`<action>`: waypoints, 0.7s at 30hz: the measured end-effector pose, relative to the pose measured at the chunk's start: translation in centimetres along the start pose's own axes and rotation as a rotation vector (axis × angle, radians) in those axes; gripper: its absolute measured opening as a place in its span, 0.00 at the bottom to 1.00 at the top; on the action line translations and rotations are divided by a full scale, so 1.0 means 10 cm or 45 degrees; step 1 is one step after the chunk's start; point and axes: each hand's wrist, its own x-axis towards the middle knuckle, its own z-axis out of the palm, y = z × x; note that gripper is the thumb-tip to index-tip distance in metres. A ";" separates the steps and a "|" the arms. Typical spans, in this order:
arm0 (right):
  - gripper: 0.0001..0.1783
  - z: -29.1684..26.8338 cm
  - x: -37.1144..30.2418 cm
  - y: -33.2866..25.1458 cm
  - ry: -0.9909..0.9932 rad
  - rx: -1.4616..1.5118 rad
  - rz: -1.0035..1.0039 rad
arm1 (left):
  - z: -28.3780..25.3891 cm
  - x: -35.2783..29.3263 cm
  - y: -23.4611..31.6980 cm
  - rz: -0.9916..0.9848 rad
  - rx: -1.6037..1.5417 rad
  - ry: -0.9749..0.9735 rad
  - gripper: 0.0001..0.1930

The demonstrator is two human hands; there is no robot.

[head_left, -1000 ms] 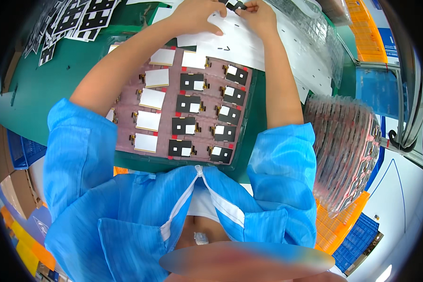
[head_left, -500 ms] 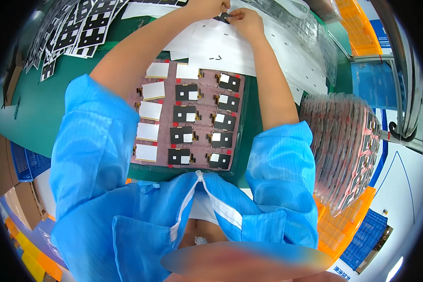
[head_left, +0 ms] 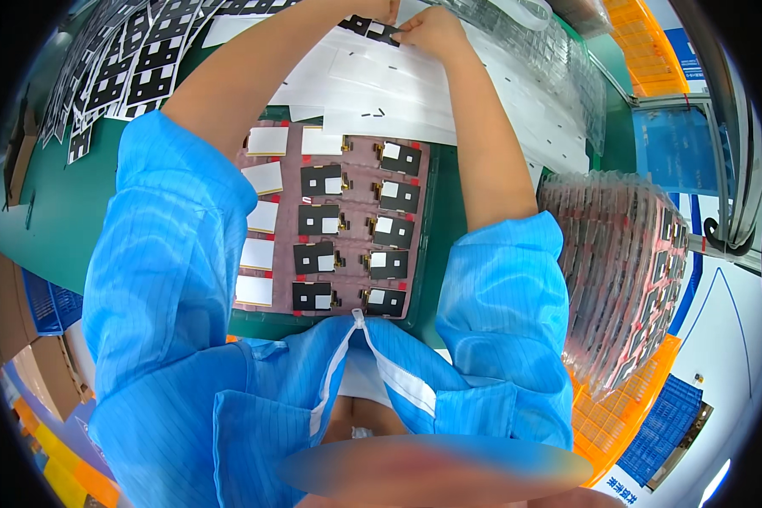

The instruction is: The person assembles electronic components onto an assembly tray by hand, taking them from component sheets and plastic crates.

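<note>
Both my forearms reach up and away from me to the top edge of the view. My right hand [head_left: 432, 30] pinches a small black flat part [head_left: 379, 32] over a white sheet [head_left: 372, 93]. My left hand [head_left: 379, 8] is mostly cut off by the frame edge and touches the same black part from the other side. Below my arms lies a dark maroon tray [head_left: 357, 229] with rows of small black-and-white panels and white panels in its pockets. My blue coat sleeves cover the tray's left side.
Many loose black-and-white parts [head_left: 118, 68] lie spread on the green table at the upper left. A tall stack of clear trays [head_left: 626, 262] stands at the right on an orange crate [head_left: 618, 406]. More clear trays [head_left: 550, 59] and an orange bin [head_left: 652, 38] sit at the upper right.
The view has tilted down a little, so my hands and the black part now sit higher, at the very top edge. Both hands stay together on the part.
</note>
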 end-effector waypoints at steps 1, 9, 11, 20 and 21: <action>0.14 0.02 0.00 -0.04 0.027 -0.026 0.016 | -0.01 -0.03 -0.07 0.133 -0.081 0.011 0.06; 0.13 0.03 0.02 -0.02 -0.080 0.049 0.015 | 0.09 0.18 -0.24 0.176 -0.014 -0.171 0.06; 0.15 0.09 0.00 0.06 -0.033 0.048 0.017 | 0.09 0.23 -0.27 0.291 -0.018 -0.170 0.06; 0.11 0.12 -0.25 -0.09 0.233 0.210 -0.061 | 0.07 0.31 -0.31 0.298 0.068 -0.315 0.06; 0.12 0.11 -0.31 -0.20 0.212 0.226 -0.007 | 0.07 0.28 -0.34 0.271 0.078 -0.352 0.06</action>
